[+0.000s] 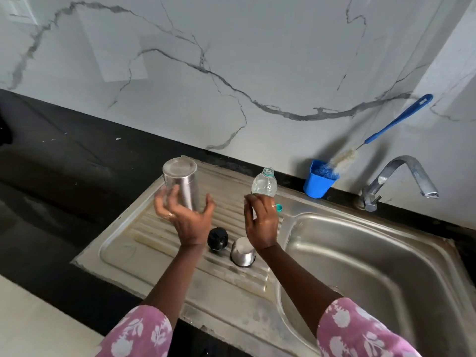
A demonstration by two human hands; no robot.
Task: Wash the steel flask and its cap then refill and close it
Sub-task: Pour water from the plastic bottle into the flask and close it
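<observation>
Head view: the left hand (186, 217) holds the steel flask (181, 182) upside down, base up, at centre frame over the ribbed drainboard (121, 243) of the sink (360, 253), fingers and thumb curled round its lower body. The right hand (261, 222) curls round the bottom of an uncapped plastic bottle (265, 181) of water just right of centre; how firm that grip is I cannot tell. Below the hands, the black stopper (217, 238) and the steel cup cap (243, 253) sit side by side on the drainboard. Washing looks finished and refilling seems about to begin. The next move calls for turning the flask mouth-up, steadying it, then tilting the bottle over its opening without spilling.
</observation>
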